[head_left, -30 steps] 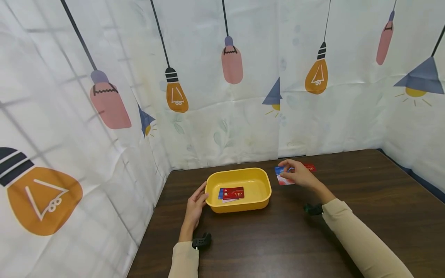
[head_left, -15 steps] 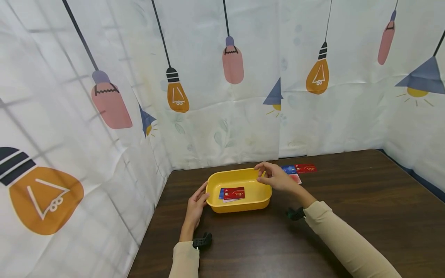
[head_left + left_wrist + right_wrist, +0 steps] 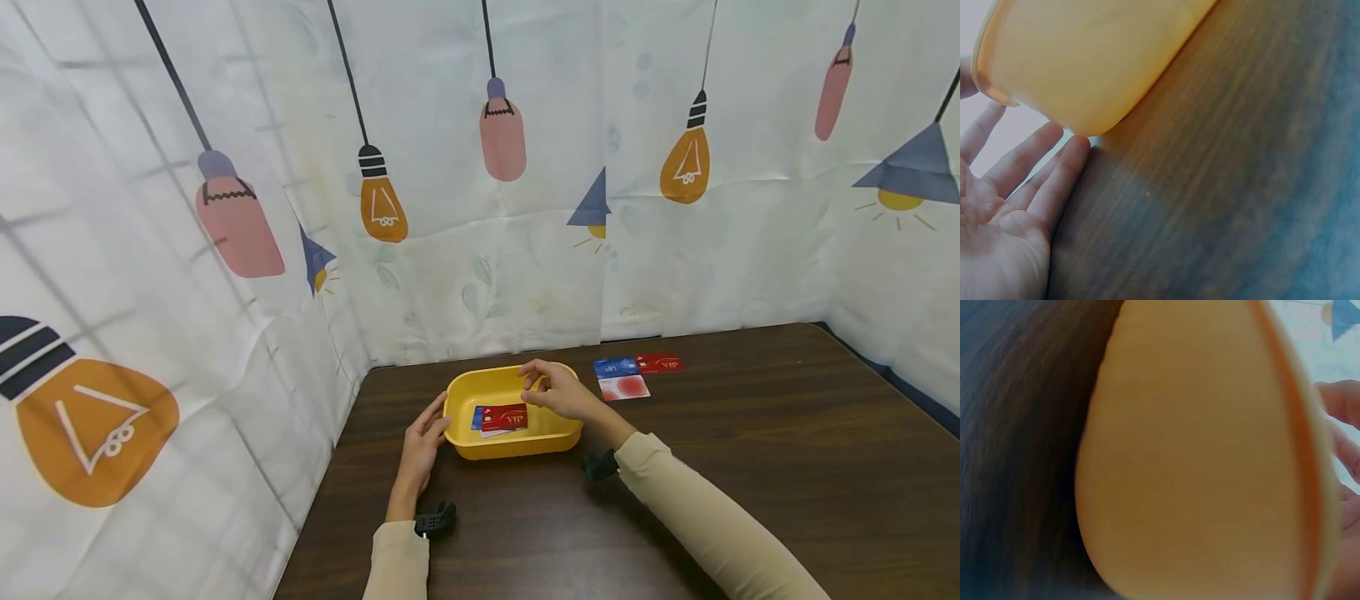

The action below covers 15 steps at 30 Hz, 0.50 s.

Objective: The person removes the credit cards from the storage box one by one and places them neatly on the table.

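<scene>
Card stack (image 3: 505,417): lying in yellow tub (image 3: 517,450), long axis running hand to hand, nearer the right. Right hand (image 3: 558,392): hovering just beyond its right end, loosely bent, visibly gripping nothing. Left hand (image 3: 422,443): touching tub, fingers extended.

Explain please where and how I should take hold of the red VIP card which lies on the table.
The red VIP card is probably best pinched across its long edges near the free right end, coming from the right: it lies flat on the table, and its left end meets the blue card, which crowds that side.
</scene>
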Available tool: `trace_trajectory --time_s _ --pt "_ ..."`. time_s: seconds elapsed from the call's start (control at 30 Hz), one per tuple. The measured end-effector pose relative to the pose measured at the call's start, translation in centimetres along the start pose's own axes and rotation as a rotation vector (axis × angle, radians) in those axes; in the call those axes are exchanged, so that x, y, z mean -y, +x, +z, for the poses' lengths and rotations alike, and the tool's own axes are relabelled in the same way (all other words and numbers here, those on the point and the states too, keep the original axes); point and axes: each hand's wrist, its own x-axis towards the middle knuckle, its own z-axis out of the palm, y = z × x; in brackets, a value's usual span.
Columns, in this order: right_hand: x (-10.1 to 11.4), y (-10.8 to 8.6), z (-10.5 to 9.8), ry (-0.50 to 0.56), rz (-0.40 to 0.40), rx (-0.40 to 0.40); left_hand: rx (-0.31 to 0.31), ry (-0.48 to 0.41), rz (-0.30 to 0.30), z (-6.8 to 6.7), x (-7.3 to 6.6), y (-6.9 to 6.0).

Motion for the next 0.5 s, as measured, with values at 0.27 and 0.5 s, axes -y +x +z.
trace_trajectory --time_s 0.27,0.5 --pt "-0.6 1.2 1.5 -0.038 0.049 0.007 0.0 -0.001 -0.005 0.2 0.1 0.0" --pt "-0.8 2.0 1.6 -0.105 0.118 0.022 -0.004 0.004 -0.008 0.1 0.1 0.0"
